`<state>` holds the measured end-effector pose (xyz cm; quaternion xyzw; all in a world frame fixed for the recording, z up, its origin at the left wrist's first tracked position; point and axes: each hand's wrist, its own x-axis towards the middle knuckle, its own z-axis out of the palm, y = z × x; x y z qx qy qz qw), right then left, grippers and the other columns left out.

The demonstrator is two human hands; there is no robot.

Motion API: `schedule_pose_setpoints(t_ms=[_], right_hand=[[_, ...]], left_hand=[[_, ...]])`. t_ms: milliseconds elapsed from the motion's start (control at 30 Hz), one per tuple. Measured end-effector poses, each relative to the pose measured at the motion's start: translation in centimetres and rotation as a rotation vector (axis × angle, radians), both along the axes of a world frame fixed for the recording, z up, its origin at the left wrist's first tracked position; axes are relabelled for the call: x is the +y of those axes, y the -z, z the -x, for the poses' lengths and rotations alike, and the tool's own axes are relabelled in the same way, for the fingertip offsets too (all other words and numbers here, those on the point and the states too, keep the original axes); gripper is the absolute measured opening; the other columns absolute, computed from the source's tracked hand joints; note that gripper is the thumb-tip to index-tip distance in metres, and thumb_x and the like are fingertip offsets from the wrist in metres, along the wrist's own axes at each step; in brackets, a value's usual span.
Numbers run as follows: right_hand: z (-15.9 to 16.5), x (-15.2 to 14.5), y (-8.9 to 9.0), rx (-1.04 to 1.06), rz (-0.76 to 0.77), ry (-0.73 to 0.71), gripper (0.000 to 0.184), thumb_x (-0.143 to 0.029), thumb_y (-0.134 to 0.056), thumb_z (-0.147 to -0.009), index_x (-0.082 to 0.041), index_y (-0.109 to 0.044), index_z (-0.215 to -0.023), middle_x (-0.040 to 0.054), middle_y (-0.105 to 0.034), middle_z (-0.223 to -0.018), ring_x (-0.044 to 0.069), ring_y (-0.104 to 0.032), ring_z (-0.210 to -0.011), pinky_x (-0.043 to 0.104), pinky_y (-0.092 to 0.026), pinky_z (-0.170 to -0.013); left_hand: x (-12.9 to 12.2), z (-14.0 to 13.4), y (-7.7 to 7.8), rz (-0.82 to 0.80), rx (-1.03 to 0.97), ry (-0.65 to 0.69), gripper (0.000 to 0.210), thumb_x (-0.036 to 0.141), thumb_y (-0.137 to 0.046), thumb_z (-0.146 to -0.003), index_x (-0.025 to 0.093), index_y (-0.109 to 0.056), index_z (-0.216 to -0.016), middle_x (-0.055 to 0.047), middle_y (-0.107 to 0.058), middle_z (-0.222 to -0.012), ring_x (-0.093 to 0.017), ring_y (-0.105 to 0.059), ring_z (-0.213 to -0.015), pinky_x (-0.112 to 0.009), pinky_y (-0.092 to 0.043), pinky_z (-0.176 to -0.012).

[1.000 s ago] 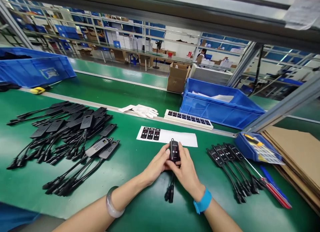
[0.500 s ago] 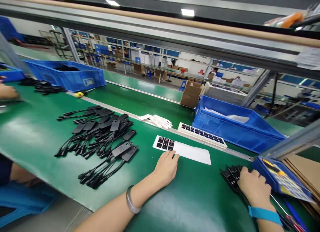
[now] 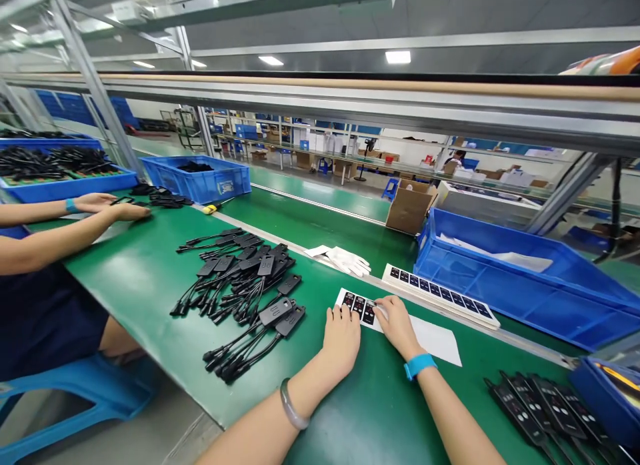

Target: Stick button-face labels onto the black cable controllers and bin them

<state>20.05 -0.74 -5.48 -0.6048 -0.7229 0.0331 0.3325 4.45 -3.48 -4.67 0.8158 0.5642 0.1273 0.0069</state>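
Note:
A white sheet (image 3: 435,338) with a few black labels (image 3: 359,306) at its left end lies on the green table. My left hand (image 3: 343,338) rests on the sheet's near left edge, fingers laid out over the lower part of the labels. At the rightmost label, my right hand (image 3: 399,326) has its thumb and index fingertip close together on the upper corner; the fingers look pinched there. To the right lie several black cabled devices with labelled faces (image 3: 545,401). On the left is a pile of similar black cabled devices (image 3: 265,265), plain side up.
White gloves (image 3: 347,260) and a stack of label strips (image 3: 440,290) lie along the metal rail. Behind stands a large blue bin (image 3: 505,285). A blue case (image 3: 607,398) sits at the right edge. At far left, a co-worker's hands (image 3: 125,211) handle black parts near blue crates (image 3: 195,181).
My right hand has left the black devices on the right and come to the labels beside my left hand. The left hand stays at the sheet. The view has turned leftward, showing more of the co-worker.

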Motion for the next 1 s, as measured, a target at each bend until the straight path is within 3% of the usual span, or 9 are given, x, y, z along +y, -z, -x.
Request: schedule_pose_setpoints(t_ms=[167, 300, 433, 567, 667, 800, 900, 1000], right_hand=[[-0.2, -3.7, -2.3, 0.175, -0.119, -0.024, 0.022, -0.037, -0.046, -0.088, -0.02, -0.059, -0.082, 0.0082, -0.058, -0.09, 0.023, -0.056, -0.088, 0.036, -0.047, -0.076], [-1.9, -8.6, -3.9, 0.421, -0.093, 0.17, 0.025, -0.048, -0.053, -0.084, -0.023, -0.06, -0.083, 0.0056, -0.061, -0.088, 0.022, -0.057, -0.079, 0.035, -0.046, -0.072], [-4.2, -12.1, -2.6, 0.519, -0.012, 0.309, 0.034, -0.057, -0.059, -0.075, -0.023, -0.062, -0.081, 0.0066, -0.064, -0.086, 0.025, -0.059, -0.077, 0.037, -0.047, -0.073], [-4.9, -12.9, -0.8, 0.623, 0.038, 0.379, 0.038, -0.059, -0.061, -0.072, -0.022, -0.063, -0.08, 0.0073, -0.067, -0.088, 0.027, -0.062, -0.084, 0.034, -0.049, -0.071], [-4.4, -12.8, -0.5, 0.71, 0.05, 0.329, 0.036, -0.057, -0.061, -0.074, -0.022, -0.061, -0.082, 0.0056, -0.064, -0.087, 0.024, -0.061, -0.081, 0.031, -0.05, -0.069], [-3.7, -12.9, -0.6, 0.82, 0.045, 0.214, 0.029, -0.052, -0.059, -0.08, -0.023, -0.055, -0.083, 0.0011, -0.055, -0.082, 0.018, -0.056, -0.072, 0.029, -0.046, -0.067], [-3.4, -13.3, -0.7, 0.933, 0.067, 0.182, 0.025, -0.048, -0.058, -0.083, -0.023, -0.052, -0.086, -0.0012, -0.05, -0.08, 0.015, -0.054, -0.07, 0.028, -0.044, -0.067], [-3.2, -13.6, -1.0, 1.068, 0.086, 0.147, 0.022, -0.045, -0.058, -0.085, -0.024, -0.051, -0.086, -0.0025, -0.047, -0.079, 0.013, -0.051, -0.069, 0.027, -0.043, -0.065]], left_hand=[[0.5, 0.3, -1.0, 0.028, 0.003, -0.016, 0.025, 0.008, -0.043, -0.084, 0.012, -0.06, -0.102, -0.016, -0.058, -0.103, -0.028, -0.054, -0.101, -0.043, -0.039, -0.091], [1.7, 3.0, -3.5, 0.013, 0.007, -0.194, 0.029, 0.006, -0.04, -0.083, 0.012, -0.056, -0.107, -0.016, -0.055, -0.104, -0.027, -0.052, -0.099, -0.038, -0.04, -0.083], [2.1, 7.7, -5.3, 0.02, 0.009, -0.459, 0.035, 0.003, -0.027, -0.084, 0.004, -0.055, -0.107, -0.024, -0.053, -0.105, -0.034, -0.052, -0.101, -0.046, -0.039, -0.081], [2.1, 10.6, -5.5, 0.1, 0.002, -0.534, 0.03, 0.003, -0.036, -0.08, 0.001, -0.057, -0.1, -0.026, -0.056, -0.096, -0.035, -0.057, -0.092, -0.045, -0.043, -0.072], [2.1, 10.1, -5.9, 0.079, -0.013, -0.449, 0.025, 0.008, -0.041, -0.081, 0.002, -0.058, -0.099, -0.024, -0.057, -0.097, -0.034, -0.057, -0.095, -0.043, -0.044, -0.077], [1.3, 6.8, -6.6, 0.007, -0.093, -0.234, 0.031, 0.031, -0.04, -0.091, 0.013, -0.052, -0.113, -0.014, -0.057, -0.106, -0.026, -0.056, -0.099, -0.034, -0.044, -0.084], [-0.3, 3.9, -6.3, 0.053, -0.389, -0.039, 0.037, 0.04, -0.038, -0.092, 0.022, -0.044, -0.124, -0.008, -0.057, -0.105, -0.022, -0.06, -0.086, -0.03, -0.045, -0.072], [-2.1, 1.5, -5.0, 0.326, -0.813, 0.203, 0.038, 0.045, -0.049, -0.087, 0.025, -0.045, -0.119, -0.001, -0.059, -0.086, -0.015, -0.058, -0.063, -0.025, -0.042, -0.06]])
